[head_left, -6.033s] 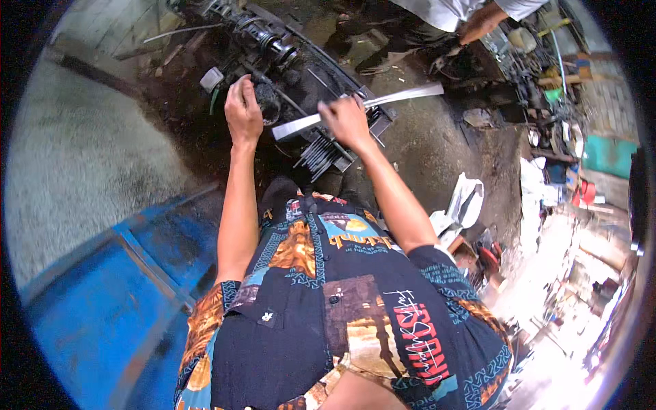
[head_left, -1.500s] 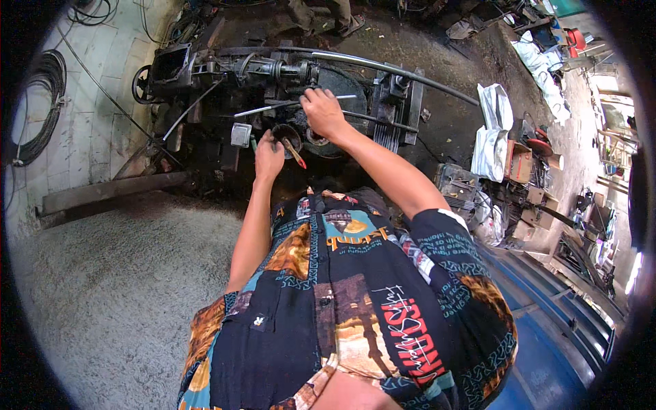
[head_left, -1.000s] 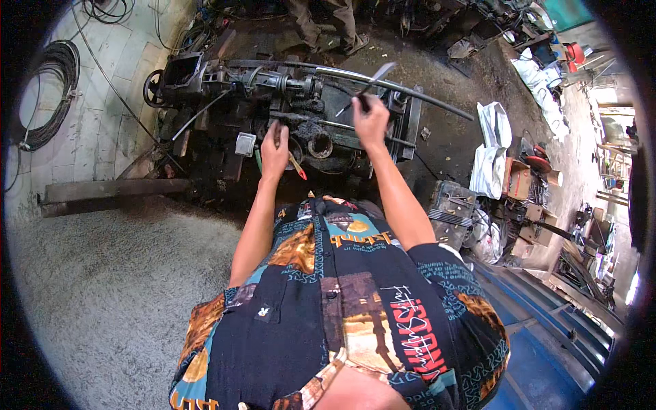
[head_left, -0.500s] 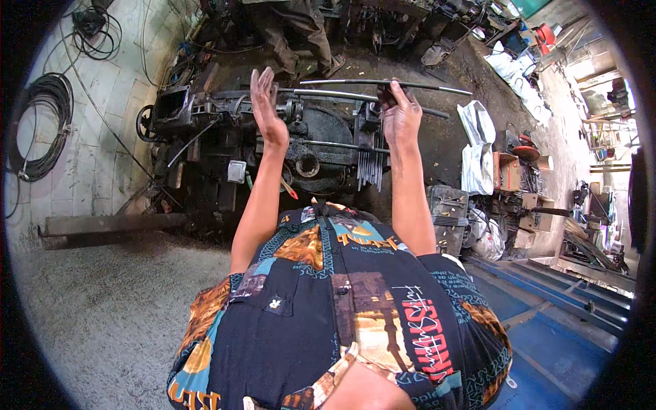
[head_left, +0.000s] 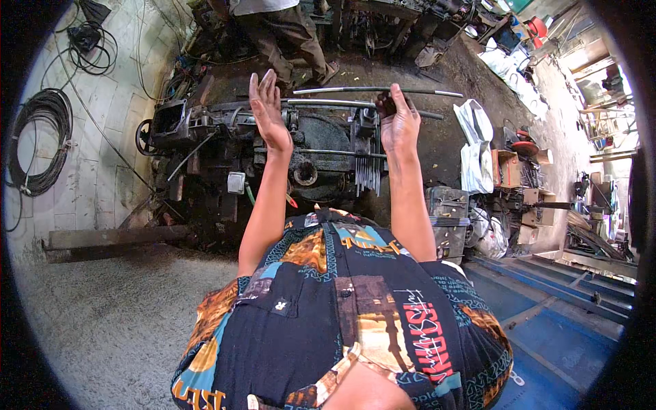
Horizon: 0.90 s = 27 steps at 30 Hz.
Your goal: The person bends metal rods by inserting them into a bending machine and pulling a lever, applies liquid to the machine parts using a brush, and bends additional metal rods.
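My right hand (head_left: pixel 401 128) is closed around a long thin dark metal rod (head_left: pixel 328 89) with pale bright ends, held level above a machine. A second, similar rod (head_left: pixel 321 102) runs just below it and passes behind my right fingers; whether I grip that one too is hidden. My left hand (head_left: pixel 270 117) is raised open, fingers up and flat, just left of the rods' left ends, apart from the held rod. Beneath both hands lies the grimy dark machine (head_left: pixel 318 130) with a round hollow fitting (head_left: pixel 305 173). Several thin rods (head_left: pixel 367 179) hang at its right side.
A person in brown trousers (head_left: pixel 290 41) stands beyond the machine. Coiled black cable (head_left: pixel 41 143) hangs on the left wall. White sacks (head_left: pixel 476 154), a cardboard box (head_left: pixel 506 169) and a dark case (head_left: pixel 447 205) sit to the right. Blue metal sheeting (head_left: pixel 547 342) lies lower right.
My left hand has shifted slightly right, staying open. The upper rod and my right hand sit a little lower in view. More of the person beyond shows.
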Tool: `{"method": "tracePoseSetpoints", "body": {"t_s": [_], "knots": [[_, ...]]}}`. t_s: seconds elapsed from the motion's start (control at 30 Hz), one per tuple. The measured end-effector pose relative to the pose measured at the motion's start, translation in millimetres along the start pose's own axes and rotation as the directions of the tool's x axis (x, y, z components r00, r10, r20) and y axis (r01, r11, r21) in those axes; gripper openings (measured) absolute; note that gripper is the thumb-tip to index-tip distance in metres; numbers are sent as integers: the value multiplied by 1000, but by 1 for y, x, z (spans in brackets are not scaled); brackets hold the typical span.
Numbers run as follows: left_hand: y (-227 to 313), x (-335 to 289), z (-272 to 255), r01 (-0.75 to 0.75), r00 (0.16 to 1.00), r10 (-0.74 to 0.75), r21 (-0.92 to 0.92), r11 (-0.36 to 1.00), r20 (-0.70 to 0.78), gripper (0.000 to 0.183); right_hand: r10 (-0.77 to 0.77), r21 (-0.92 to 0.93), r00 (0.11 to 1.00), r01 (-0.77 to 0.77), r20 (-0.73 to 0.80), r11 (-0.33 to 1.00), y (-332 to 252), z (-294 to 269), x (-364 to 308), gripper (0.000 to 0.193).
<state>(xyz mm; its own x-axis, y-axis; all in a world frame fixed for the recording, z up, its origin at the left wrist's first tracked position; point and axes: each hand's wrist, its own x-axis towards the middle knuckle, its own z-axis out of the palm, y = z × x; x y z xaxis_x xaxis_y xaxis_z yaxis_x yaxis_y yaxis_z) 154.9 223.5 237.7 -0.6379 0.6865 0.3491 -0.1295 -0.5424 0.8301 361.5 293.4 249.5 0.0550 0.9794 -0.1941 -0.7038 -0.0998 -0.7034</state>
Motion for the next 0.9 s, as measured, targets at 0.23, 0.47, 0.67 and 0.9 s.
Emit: {"method": "tracePoseSetpoints", "body": {"t_s": [0.23, 0.47, 0.67, 0.9], "knots": [[-1, 3, 1, 36, 994, -31, 44, 998, -107, 77, -16, -190, 997, 30, 76, 981, -8, -16, 18, 14], [3, 2, 19, 69, 987, -62, 42, 997, -149, 76, -131, -765, 869, 485, 478, 424, -55, -17, 33, 19], [12, -6, 54, 110, 984, -119, -73, 991, -134, 80, -40, -670, 671, 732, 740, -119, -96, 5, 14, 18], [11, -11, 49, 217, 954, -282, -426, 879, -96, 87, 56, -562, 581, 803, 812, -198, -92, 5, -4, 21]]}}
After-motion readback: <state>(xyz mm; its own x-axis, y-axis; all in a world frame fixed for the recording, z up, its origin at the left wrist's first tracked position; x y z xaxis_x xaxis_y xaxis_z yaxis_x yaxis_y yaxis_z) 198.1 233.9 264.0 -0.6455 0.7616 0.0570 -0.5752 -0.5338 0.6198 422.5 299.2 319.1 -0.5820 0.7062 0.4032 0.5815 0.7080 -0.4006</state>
